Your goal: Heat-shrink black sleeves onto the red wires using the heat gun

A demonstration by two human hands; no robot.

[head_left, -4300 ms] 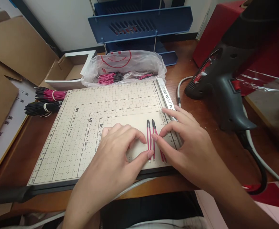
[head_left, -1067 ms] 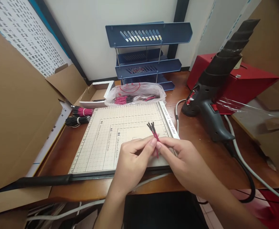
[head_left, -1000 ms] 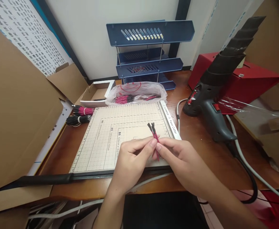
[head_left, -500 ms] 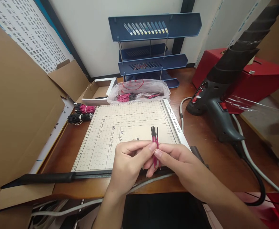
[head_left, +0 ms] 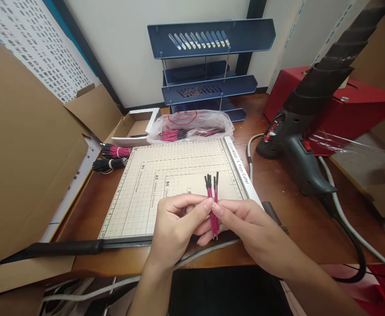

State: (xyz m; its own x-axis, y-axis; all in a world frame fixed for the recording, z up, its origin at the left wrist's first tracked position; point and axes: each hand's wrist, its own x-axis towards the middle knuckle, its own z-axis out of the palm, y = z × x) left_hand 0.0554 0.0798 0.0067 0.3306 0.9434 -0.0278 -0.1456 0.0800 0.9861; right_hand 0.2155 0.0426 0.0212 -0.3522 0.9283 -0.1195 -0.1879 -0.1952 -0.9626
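The left hand [head_left: 176,224] and right hand [head_left: 250,219] pinched the pink wires [head_left: 213,224], thumbs pressed in, above the near side of the board [head_left: 136,197]; they seemed light, bendy, best held mid-way

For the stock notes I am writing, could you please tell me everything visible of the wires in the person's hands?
The wires form a small, thin bunch with a magenta, plastic-looking coating, black sleeve-like far ends and small pale tips at the near ends. The left hand and right hand pinch them midway, above the paper cutter's near part. They run roughly lengthwise, black ends slightly spread. Their exact number is unclear.
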